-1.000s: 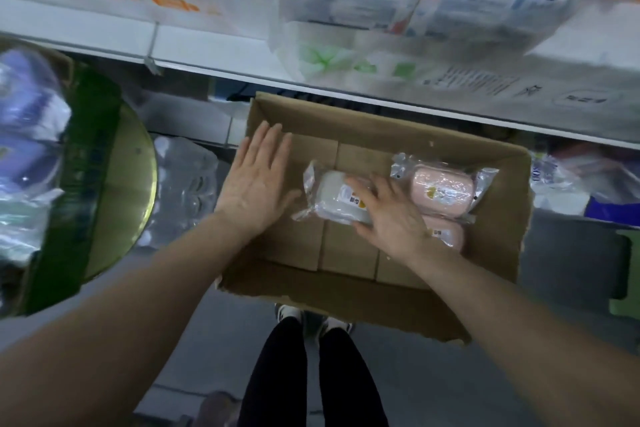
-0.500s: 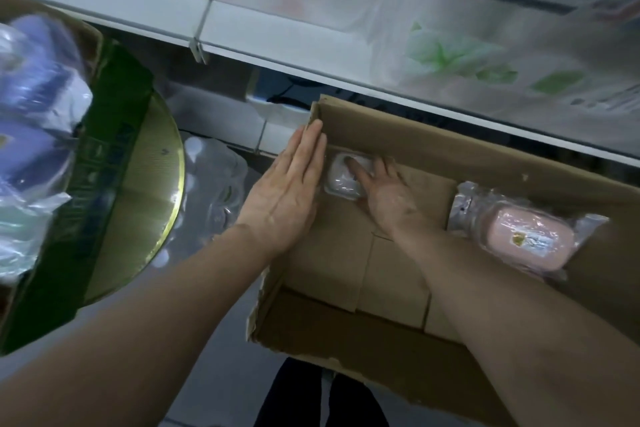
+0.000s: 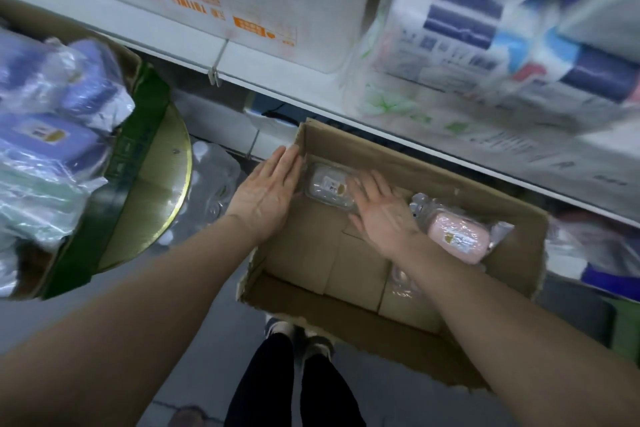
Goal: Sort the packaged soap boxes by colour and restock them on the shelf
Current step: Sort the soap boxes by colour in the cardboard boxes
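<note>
A shallow cardboard tray (image 3: 408, 159) sits on the lower shelf. In its far left corner lies a white wrapped soap (image 3: 329, 185). My right hand (image 3: 381, 215) lies flat with straight fingers, its fingertips just right of that soap and touching it. On the tray's left wall rests my left hand (image 3: 266, 191), flat and straight. A pink wrapped soap (image 3: 457, 241) lies at the tray's right side, and a second pink pack (image 3: 401, 279) shows partly under my right forearm.
At the left, a green-edged carton (image 3: 114, 198) on a round gold stool (image 3: 162, 191) holds purple soaps (image 3: 45, 139) and green packs (image 3: 31, 198). Tissue packs (image 3: 485, 45) fill the white shelf (image 3: 242, 69) above. My legs stand below the tray.
My right hand pushed the white soap from the tray's middle into the far left corner, then flattened beside it. My left hand shifted to the tray's left wall.
</note>
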### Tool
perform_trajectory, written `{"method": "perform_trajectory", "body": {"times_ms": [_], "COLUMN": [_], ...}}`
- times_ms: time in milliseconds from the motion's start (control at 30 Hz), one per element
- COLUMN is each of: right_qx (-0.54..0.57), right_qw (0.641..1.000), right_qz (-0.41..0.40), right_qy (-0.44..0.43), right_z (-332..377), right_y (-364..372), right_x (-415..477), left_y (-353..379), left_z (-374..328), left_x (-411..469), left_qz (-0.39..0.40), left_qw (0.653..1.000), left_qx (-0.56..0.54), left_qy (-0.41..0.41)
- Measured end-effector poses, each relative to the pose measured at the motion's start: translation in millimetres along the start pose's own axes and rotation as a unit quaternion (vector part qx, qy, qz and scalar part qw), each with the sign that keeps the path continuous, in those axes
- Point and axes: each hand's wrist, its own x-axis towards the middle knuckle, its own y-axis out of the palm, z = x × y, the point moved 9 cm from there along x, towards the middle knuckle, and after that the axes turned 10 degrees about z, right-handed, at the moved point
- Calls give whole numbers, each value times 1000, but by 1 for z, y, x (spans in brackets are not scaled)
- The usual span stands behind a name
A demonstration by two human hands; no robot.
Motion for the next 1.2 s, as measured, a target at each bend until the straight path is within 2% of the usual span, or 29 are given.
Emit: {"method": "perform_trajectory", "body": {"times_ms": [133, 433, 667, 967, 1200], "right_qx": [-33, -101, -142, -165, -147], "right_qw": [999, 987, 970, 949, 961], "right_qz": [-20, -104, -130, -139, -106], "right_qy": [-12, -71, -148, -231, -210], "right_z": [7, 67, 148, 290, 396], "right_y": [-56, -176, -229, -265, -276], "right_x": [-51, -134, -145, -91, -8], "left_y": [-34, -124, -153, -123, -82], "left_z": [1, 13, 60, 182, 319], "left_x": [-42, -177, -271, -348, -366], "left_qz": [6, -97, -184, -189, -152], "left_qw": [999, 991, 974, 957, 956], "left_qx": [-30, -73, -94, -127, -167], "left_qy": [-31, -57, -98, -177, -186]}}
